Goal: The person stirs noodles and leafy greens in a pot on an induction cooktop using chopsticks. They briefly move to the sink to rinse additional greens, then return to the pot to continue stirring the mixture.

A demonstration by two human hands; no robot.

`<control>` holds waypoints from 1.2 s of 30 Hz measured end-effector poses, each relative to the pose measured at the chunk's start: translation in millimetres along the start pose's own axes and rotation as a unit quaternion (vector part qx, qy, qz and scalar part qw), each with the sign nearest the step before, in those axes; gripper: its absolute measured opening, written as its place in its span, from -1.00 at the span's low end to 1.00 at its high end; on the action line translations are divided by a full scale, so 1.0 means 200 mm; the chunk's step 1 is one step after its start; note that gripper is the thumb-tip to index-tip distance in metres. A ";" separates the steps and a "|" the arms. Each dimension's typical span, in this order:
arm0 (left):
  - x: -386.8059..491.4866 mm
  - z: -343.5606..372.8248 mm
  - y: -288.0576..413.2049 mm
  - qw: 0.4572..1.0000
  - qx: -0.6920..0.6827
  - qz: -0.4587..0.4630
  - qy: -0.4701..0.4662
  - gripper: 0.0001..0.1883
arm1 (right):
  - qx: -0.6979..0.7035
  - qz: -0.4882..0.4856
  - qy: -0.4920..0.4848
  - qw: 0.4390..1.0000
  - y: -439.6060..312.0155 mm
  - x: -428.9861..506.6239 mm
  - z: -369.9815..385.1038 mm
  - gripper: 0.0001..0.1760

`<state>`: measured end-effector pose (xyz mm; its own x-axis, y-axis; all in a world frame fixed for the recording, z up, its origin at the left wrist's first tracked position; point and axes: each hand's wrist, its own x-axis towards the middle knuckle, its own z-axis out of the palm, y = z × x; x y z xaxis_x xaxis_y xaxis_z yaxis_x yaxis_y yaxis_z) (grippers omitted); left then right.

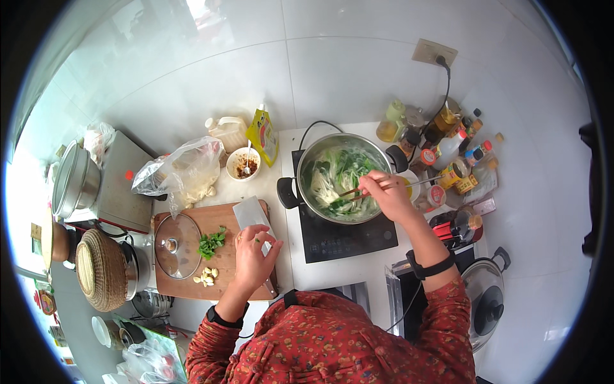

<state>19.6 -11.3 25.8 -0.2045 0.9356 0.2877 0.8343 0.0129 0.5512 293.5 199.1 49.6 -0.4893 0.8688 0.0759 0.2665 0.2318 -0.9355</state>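
My right hand [386,192] grips wooden chopsticks [354,192], whose tips are in a two-handled steel pot [346,222] of pale mushrooms [325,187] and leafy greens [352,161] in liquid. The pot stands on a black induction cooker [352,242]. My left hand [255,257] is raised over the right side of a wooden cutting board [218,288], thumb and index finger curled close, a small green bit between them. A cleaver [249,216] lies partly beneath that hand. Chopped herbs [211,244], peeled garlic cloves [207,277] and a glass lid [184,259] are on the board.
Behind the board stand a bowl of sauce [243,164] with a spoon, a yellow pouch [264,137] and a plastic bag [184,165]. Seasoning bottles [451,144] crowd the counter right of the pot. A woven basket [103,271] is at the left, a lidded pan [484,297] at the right.
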 end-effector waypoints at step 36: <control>0.00 0.01 0.01 0.999 -0.028 -0.014 -0.017 -0.82 | -0.079 -0.030 0.023 0.996 -0.01 -0.12 -0.03 -0.69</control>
<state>22.1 -11.3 25.2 -0.2100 0.9465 0.2449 0.7982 0.0214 0.6020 308.8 180.7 51.6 -0.4703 0.8697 0.1499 0.3672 0.3473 -0.8628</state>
